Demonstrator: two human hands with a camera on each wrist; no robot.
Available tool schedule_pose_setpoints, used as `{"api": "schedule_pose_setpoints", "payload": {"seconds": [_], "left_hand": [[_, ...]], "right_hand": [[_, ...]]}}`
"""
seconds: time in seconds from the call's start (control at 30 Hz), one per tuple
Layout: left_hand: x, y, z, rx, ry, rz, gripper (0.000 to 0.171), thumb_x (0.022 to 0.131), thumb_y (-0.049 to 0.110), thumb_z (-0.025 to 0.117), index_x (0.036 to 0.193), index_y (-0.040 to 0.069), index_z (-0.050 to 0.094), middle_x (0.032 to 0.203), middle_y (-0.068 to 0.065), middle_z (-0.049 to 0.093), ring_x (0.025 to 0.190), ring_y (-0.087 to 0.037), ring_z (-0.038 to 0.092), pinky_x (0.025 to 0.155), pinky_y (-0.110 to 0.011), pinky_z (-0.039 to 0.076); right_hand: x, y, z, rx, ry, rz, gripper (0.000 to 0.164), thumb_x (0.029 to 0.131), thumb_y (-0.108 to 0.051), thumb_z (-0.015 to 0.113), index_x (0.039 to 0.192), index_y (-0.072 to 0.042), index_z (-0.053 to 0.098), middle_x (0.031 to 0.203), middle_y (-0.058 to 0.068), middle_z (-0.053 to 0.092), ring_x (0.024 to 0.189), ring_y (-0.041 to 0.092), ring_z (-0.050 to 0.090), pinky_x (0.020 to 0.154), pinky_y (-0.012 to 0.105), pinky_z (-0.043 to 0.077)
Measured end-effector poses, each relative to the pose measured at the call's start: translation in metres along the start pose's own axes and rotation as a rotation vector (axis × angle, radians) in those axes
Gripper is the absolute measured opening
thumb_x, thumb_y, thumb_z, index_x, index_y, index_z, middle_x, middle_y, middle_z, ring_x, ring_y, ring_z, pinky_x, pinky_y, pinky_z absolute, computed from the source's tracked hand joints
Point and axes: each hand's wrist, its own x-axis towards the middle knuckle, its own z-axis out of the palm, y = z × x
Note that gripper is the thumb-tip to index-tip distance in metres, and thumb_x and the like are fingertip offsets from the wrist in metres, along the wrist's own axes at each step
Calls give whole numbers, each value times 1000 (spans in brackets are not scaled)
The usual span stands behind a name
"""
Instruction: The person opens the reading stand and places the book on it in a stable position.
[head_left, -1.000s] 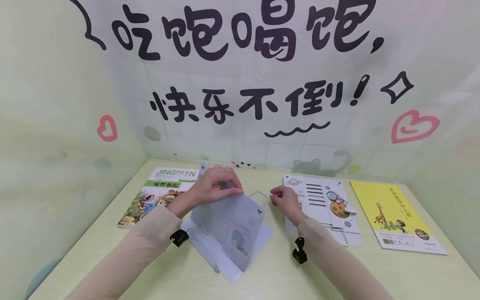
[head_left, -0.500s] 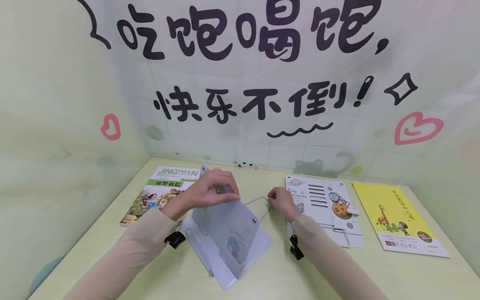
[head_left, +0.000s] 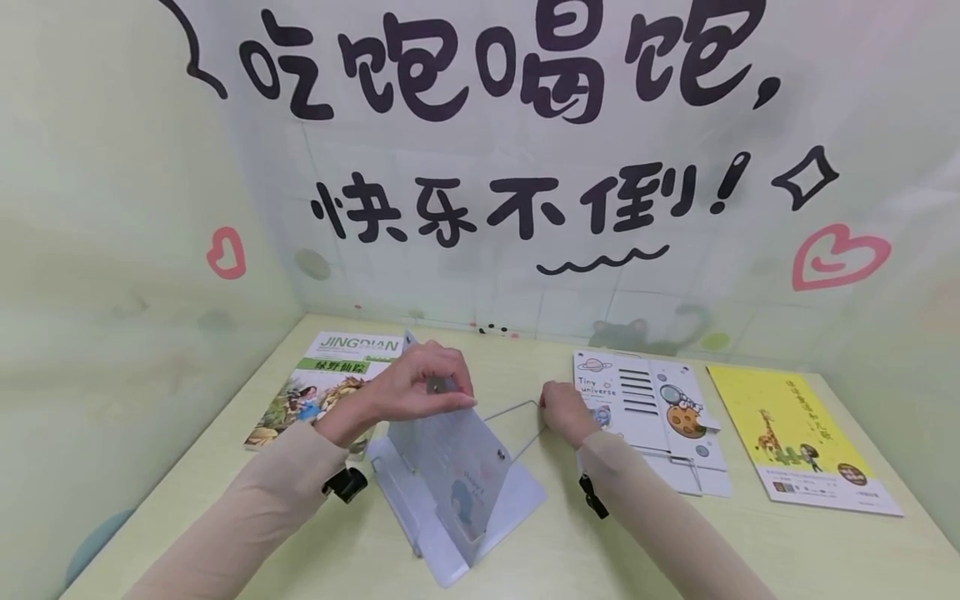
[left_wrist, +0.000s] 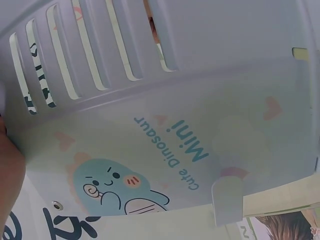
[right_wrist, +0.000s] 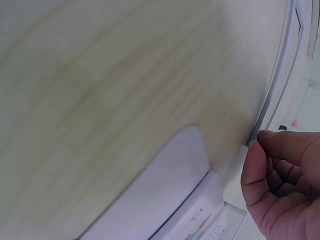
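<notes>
A pale bluish-white folding book stand (head_left: 450,454) stands half unfolded in the middle of the table, its panel tilted above its flat base (head_left: 517,504). My left hand (head_left: 423,379) holds the panel's top edge, thumb in front. In the left wrist view, the slotted panel (left_wrist: 230,65) fills most of the picture, with a blue dinosaur print and a small clip at its edge. My right hand (head_left: 564,408) pinches the corner of the stand's wire support (head_left: 513,408), which sticks out behind the panel. In the right wrist view, thumb and fingertip meet on that wire (right_wrist: 277,97).
A picture book (head_left: 300,408) lies at the left, partly behind my left hand. A second, white book stand with a space print (head_left: 667,417) lies flat at the right, close to my right forearm. Beyond it is a yellow book (head_left: 787,433). A printed curtain closes off the back.
My right hand has reached the wire support, taken hold of it and come slightly toward me with it. The panel and my left hand have shifted a little downward.
</notes>
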Motion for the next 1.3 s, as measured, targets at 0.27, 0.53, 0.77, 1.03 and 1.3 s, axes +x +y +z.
{"api": "schedule_pose_setpoints", "payload": {"seconds": [0.27, 0.53, 0.77, 1.03, 1.3], "left_hand": [[-1, 1, 0, -9, 25, 24, 11, 79, 6, 70, 75, 16, 68, 75, 5, 66, 70, -6, 57, 70, -26, 34], [-1, 2, -1, -19, 29, 57, 13, 88, 21, 67, 76, 16, 68, 75, 5, 66, 70, -5, 57, 69, -28, 35], [-1, 4, 0, -14, 26, 59, 15, 89, 24, 66, 76, 16, 68, 75, 5, 66, 70, -5, 57, 69, -28, 35], [-2, 3, 1, -6, 31, 48, 11, 87, 17, 67, 76, 16, 68, 75, 5, 66, 70, -5, 57, 71, -30, 36], [-6, 4, 2, -8, 34, 40, 11, 86, 19, 68, 76, 17, 68, 76, 6, 66, 72, -6, 58, 74, -29, 38]], "right_hand": [[-1, -1, -1, -84, 22, -2, 9, 83, 7, 55, 79, 0, 58, 71, 11, 58, 63, 21, 54, 56, 27, 48], [-2, 1, -5, -72, 7, 4, 6, 85, 6, 54, 83, 2, 59, 71, 11, 58, 62, 20, 53, 57, 26, 48], [-2, 5, -2, -33, 7, 32, 7, 86, 5, 53, 86, 3, 60, 77, 14, 61, 66, 22, 55, 61, 29, 50], [-8, 8, -6, 62, 28, 22, 5, 84, 0, 60, 89, 3, 62, 83, 13, 64, 71, 22, 56, 67, 31, 51], [-18, 15, -11, 452, -49, 46, 11, 89, -3, 54, 93, 5, 61, 79, 9, 61, 63, 13, 53, 58, 23, 48]]}}
